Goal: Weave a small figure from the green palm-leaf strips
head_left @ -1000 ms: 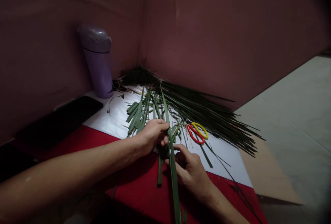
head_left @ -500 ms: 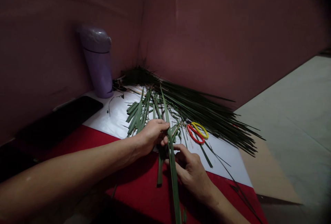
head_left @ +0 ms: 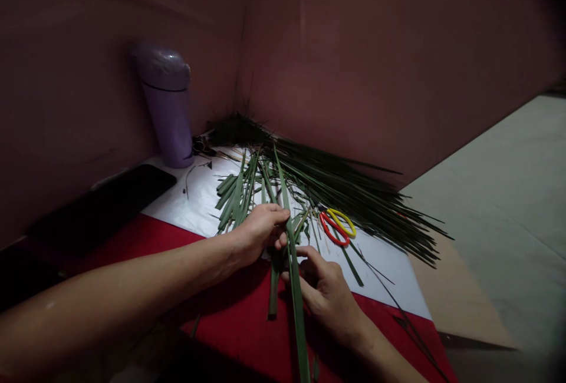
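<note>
A long green leaf strip [head_left: 297, 306] runs from the leaf pile down toward me, past the lower edge of the head view. Pinched between thumb and fingers, it is held about midway by my left hand [head_left: 260, 233], which is closed. My right hand [head_left: 329, 289] is closed around the same strip just below, its fingertips partly behind the leaf. A shorter, darker leaf piece [head_left: 273, 300] hangs under my left hand; its upper end is hidden. Scissors [head_left: 338, 227] with red and yellow handles lie right of my hands, blades mostly covered by leaf bits.
A heap of long dark leaves [head_left: 354, 194] lies along the wall. Cut leaf pieces [head_left: 234, 194] cover part of the white sheet [head_left: 190, 206] on a red surface [head_left: 239, 324]. A purple tumbler [head_left: 168, 118] and a dark flat object [head_left: 110, 200] are at left.
</note>
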`<act>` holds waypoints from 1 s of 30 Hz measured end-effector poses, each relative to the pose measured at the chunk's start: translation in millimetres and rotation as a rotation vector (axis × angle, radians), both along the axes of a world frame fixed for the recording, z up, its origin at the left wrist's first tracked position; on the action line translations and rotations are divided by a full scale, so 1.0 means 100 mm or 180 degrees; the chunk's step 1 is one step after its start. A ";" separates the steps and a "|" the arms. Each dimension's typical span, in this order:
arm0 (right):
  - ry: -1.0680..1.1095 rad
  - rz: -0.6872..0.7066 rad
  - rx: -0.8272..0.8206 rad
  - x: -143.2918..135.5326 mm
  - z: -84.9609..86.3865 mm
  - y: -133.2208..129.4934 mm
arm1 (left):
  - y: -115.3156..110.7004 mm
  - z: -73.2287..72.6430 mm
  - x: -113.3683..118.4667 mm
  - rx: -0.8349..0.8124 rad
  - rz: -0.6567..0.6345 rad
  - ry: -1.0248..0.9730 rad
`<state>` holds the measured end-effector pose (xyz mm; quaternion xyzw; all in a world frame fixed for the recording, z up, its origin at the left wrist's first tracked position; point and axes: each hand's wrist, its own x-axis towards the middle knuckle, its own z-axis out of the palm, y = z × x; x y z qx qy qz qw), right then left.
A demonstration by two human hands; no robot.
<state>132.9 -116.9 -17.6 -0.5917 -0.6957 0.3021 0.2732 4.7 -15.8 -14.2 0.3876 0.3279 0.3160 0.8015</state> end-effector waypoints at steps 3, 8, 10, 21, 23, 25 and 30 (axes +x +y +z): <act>0.0002 -0.0001 0.0025 0.00 -0.01 0.00 | 0.00 0.00 0.00 -0.0008 0.0001 -0.0001; -0.0024 -0.0012 0.0068 0.00 -0.02 0.01 | 0.00 0.00 0.00 -0.0001 0.0003 -0.0006; -0.0026 0.0001 0.0037 0.01 -0.03 0.01 | 0.00 0.00 0.00 -0.0004 0.0001 0.0002; -0.0010 0.0015 0.0000 0.01 -0.02 0.00 | 0.00 0.01 0.00 -0.0014 -0.0013 -0.0004; -0.0012 0.0020 -0.0009 0.01 -0.02 0.00 | 0.00 0.01 0.00 -0.0019 -0.0022 -0.0013; -0.0009 0.0011 0.0014 0.01 -0.03 0.01 | 0.00 0.02 0.00 -0.0028 -0.0015 -0.0017; 0.0010 0.0012 0.0033 0.01 -0.04 0.02 | 0.00 0.01 0.00 -0.0028 0.0000 0.0018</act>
